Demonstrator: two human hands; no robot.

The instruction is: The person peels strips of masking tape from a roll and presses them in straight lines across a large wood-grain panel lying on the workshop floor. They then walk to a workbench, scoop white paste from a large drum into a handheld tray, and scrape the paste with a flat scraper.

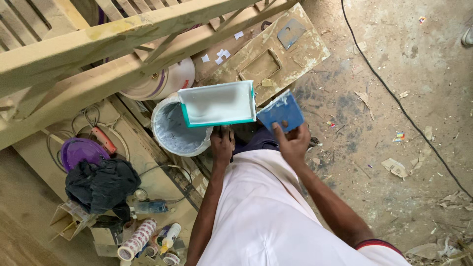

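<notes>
While my left hand (222, 146) grips the flat teal-edged tray (218, 104) of white paste over the open white round bucket (173, 132), my right hand (292, 141) pinches the paste-smeared blue flat plastic scraper (281, 112) by the tray's right edge, with lots of paste left in the bucket.
</notes>
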